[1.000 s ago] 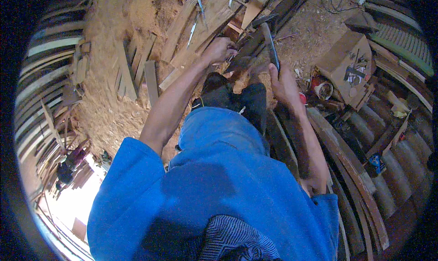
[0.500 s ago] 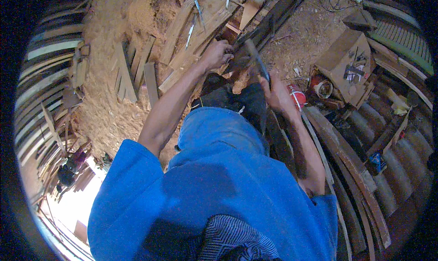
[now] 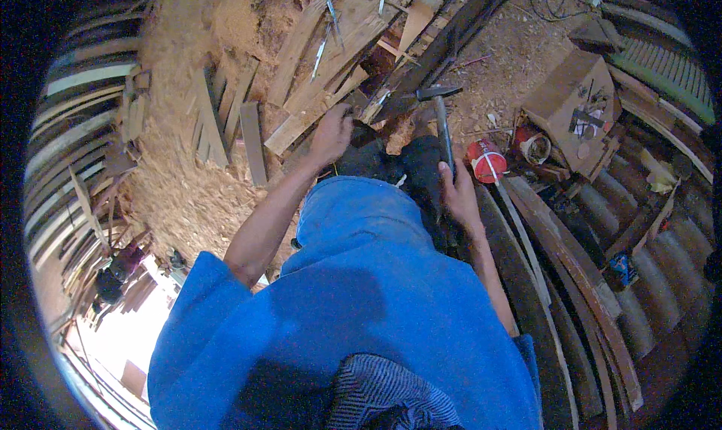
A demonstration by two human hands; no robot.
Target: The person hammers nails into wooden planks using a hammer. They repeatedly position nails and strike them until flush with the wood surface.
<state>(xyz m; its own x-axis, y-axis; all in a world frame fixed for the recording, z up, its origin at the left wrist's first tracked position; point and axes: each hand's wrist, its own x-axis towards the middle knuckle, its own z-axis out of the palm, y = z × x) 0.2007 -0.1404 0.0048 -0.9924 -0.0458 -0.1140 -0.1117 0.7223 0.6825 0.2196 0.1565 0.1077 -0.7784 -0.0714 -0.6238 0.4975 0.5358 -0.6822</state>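
Observation:
My right hand point(image 3: 460, 193) is wrapped round the handle of a hammer point(image 3: 442, 133). Its dark head points away from me, level with the near end of a long dark beam point(image 3: 456, 40). My left hand point(image 3: 332, 135) is above my left thigh, its fingers curled in. Whatever they hold, if anything, is hidden. Just beyond that hand lie rough wooden boards point(image 3: 295, 129) and the near end of the beam, apart from the fingers. A small pale piece point(image 3: 384, 97) shows on the beam's near end.
On the right stand a red tub point(image 3: 486, 161) and a wooden box point(image 3: 565, 99) with small tools on top. Long planks point(image 3: 560, 242) run along my right side. Short boards point(image 3: 252, 140) lie on the sawdust-covered ground point(image 3: 180, 167) at left. Stacked timber lines the far left.
My left hand has drawn back from the beam's end toward my thigh. My right hand has lowered toward me with the hammer, whose head has moved right, off the work.

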